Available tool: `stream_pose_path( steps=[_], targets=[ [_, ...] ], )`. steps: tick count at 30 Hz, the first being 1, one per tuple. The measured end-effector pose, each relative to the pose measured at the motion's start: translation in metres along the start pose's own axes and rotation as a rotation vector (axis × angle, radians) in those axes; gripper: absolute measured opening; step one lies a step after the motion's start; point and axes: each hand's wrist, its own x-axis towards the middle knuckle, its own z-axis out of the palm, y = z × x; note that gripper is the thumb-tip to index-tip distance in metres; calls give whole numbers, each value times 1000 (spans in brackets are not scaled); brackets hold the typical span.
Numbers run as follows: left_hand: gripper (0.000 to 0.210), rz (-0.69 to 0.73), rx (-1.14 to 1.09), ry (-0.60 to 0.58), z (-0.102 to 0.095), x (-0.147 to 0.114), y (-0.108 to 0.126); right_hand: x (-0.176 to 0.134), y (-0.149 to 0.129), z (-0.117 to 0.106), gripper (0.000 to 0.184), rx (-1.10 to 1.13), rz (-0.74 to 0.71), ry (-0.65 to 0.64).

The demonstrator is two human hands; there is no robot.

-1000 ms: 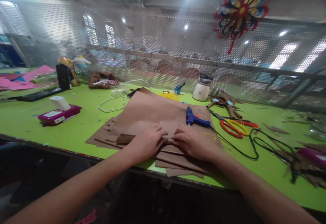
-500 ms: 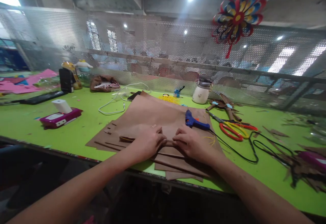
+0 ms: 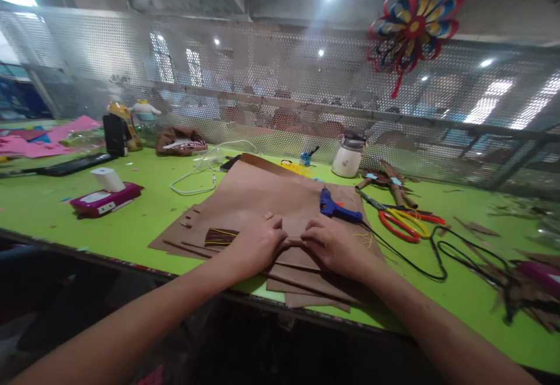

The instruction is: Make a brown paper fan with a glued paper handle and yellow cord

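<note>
Brown paper sheets point(image 3: 258, 186) lie stacked at the front edge of the table. Over them, my left hand point(image 3: 262, 242) and my right hand point(image 3: 328, 242) face each other a short way apart. Their curled fingertips pinch a narrow brown paper roll point(image 3: 294, 241), part of which shows between them. Just left of my left hand is a dark brown fringed strip point(image 3: 220, 237) with yellow lines, partly covered by that hand. A blue glue gun point(image 3: 336, 207) rests on the paper behind my right hand.
Right of the paper lie scissors point(image 3: 400, 224) with red and yellow handles and a black cord point(image 3: 437, 271). A white jar point(image 3: 347, 160) stands at the back. To the left are a purple power strip point(image 3: 107, 200) and a white cable point(image 3: 188, 191). Perforated metal panels point(image 3: 271, 76) rise behind.
The fringed strip beside my left hand has turned so that more of its striped face shows. Both hands keep nearly the same place, and the view has shifted slightly.
</note>
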Motion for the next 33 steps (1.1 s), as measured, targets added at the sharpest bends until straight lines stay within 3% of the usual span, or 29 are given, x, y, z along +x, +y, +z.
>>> stream_pose_path(
  steps=[4, 9, 14, 20, 24, 33],
  targets=[
    [36, -23, -49, 7, 4, 0, -2, 1, 5, -1, 20, 43, -31, -58],
    [25, -64, -96, 45, 7, -1, -3, 2, 12, 4, 24, 76, 5, -36],
    [18, -54, -55, 4, 6, 0, -3, 3, 12, 6, 30, 38, 32, -87],
    [26, 20, 82, -33, 5, 5, -5, 1, 3, -2, 32, -122, 59, -65],
    [26, 115, 88, -54, 8, 5, -12, 1, -5, -6, 21, -154, -46, -73],
    [19, 195, 139, -81, 4, 13, -16, 5, 2, 11, 24, -256, -22, -101]
  ],
)
